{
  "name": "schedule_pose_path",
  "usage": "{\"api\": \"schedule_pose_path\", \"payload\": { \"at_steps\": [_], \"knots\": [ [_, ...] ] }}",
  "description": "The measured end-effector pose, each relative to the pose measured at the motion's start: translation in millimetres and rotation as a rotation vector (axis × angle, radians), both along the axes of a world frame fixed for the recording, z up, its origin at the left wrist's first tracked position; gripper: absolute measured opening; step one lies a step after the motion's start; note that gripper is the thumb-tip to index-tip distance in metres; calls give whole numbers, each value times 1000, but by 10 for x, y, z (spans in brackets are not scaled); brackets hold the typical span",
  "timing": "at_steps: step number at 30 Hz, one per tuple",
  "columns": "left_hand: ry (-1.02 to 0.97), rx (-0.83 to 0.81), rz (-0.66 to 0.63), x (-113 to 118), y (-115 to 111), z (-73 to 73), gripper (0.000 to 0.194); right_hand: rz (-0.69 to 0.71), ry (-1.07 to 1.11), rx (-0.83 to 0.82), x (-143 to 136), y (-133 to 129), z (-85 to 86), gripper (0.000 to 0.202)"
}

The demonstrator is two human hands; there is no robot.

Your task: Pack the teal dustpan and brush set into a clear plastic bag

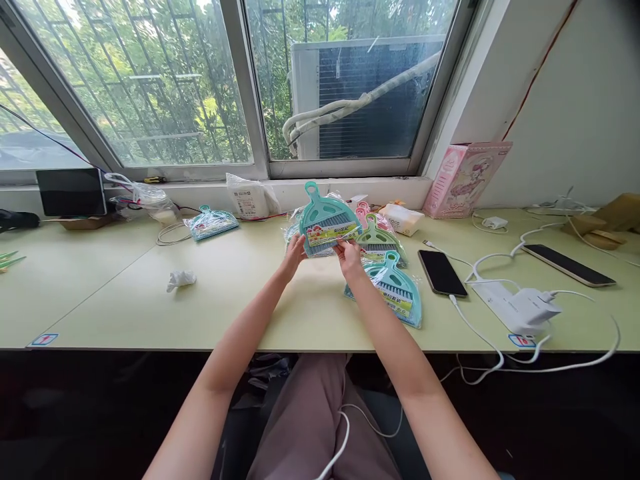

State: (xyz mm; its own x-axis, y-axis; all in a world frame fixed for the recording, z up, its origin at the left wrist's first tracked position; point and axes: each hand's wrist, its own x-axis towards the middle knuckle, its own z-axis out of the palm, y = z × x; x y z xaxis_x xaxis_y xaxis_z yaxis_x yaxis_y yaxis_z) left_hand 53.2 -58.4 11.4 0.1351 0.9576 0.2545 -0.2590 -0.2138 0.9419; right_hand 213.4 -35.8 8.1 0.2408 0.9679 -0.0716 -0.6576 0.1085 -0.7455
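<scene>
Teal dustpan set | left hand, right hand fingers grasping it | above table

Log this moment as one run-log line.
left hand: holds teal dustpan set | right hand: holds same set | beside: second teal set, green set on table | phone right

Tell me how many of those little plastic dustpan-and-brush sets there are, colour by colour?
Teal plastic dustpan sets: 3, one held up in both hands, one lying flat by the right hand, one bagged near the window.
Green plastic dustpan set: 1.
Pink plastic dustpan set: 1, mostly hidden.
Total: 5.
</scene>
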Motion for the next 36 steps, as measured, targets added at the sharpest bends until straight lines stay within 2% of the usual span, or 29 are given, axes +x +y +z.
{"api": "schedule_pose_path", "payload": {
  "at_steps": [3,6,12,20,26,33,36],
  "knots": [
    [-149,25,84,13,39,-9,65,114,-44,54,-75,-34,-30,19],
    [-186,47,145,55,55,-43,70,174,-91,56,-81,-45,-30,18],
    [-106,113,122,108,58,-121,67,219,-184,21,59,-2,17,19],
    [-6,188,119,81,13,-76,63,223,-192,9,84,-23,28,17],
    [37,180,166,44,46,-82,65,178,-146,-49,33,-13,-1,15],
    [38,156,171,-25,71,-54,62,213,-170,-44,-21,-45,-1,18],
    [16,104,191,-130,120,-17,59,291,-239,10,-21,-51,7,16]
  ]
}}
